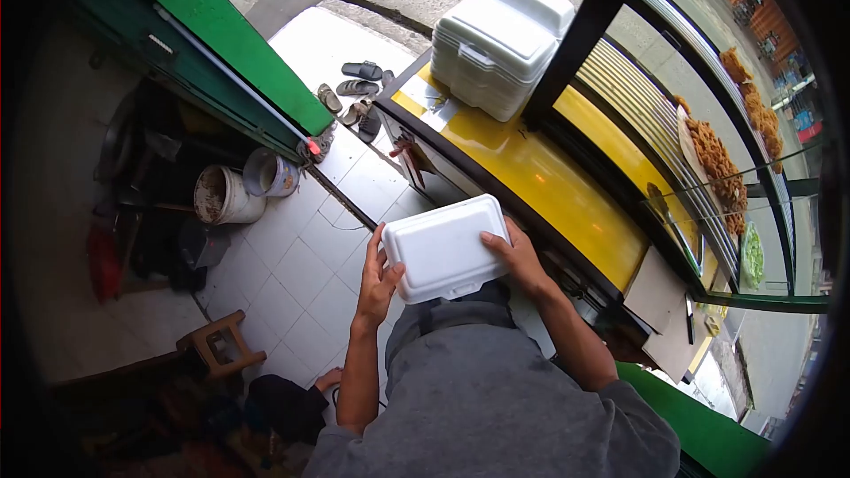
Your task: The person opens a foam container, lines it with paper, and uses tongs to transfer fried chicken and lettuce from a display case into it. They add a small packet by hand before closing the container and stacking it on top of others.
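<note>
A white foam takeaway box, its lid down, is held level in front of my waist. My left hand grips its left end, thumb on the near corner of the lid. Around the right end closes my right hand, with its thumb pressed on top. The fingers under the box are hidden. Beyond it, on the yellow counter, stands a stack of similar white foam boxes.
Right of the counter, a glass case holds fried food on racks. A knife lies on cardboard. To the left are buckets, a wooden stool and a green door. Sandals lie by the doorway. A person's foot shows below.
</note>
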Available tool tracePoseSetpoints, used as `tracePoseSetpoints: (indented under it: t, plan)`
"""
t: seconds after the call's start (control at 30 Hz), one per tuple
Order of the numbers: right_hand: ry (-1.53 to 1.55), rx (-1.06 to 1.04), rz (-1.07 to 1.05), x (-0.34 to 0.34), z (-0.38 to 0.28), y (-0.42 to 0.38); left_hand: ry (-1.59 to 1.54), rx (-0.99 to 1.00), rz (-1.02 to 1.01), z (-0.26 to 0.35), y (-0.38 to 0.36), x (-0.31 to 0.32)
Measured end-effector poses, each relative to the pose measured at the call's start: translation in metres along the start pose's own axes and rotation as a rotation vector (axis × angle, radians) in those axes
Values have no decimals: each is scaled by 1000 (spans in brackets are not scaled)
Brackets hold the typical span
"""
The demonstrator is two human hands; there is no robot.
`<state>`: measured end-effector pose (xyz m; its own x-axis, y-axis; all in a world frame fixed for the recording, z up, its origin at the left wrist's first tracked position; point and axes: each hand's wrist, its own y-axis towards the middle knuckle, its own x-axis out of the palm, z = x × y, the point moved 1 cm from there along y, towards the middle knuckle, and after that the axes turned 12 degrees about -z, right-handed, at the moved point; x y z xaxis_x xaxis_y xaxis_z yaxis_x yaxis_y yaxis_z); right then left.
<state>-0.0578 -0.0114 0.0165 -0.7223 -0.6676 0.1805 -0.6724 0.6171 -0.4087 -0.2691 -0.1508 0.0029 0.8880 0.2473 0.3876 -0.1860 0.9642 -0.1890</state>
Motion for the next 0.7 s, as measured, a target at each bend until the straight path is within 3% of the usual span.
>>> tracePoseSetpoints:
  t: [0.03,0.13,0.3,0.7]
  plan:
    - [21,-8,9,12,-7,8,-86,8,-25,4,1,-11]
    - [34,5,0,37,-19,31,65,-59,-11,25,14,-37]
    - [20,-242,65,56,-64,51,-44,-6,-104,72,66,-62]
    - [-102,-577,414,24,-175,123,68,53,-383,190,258,-34]
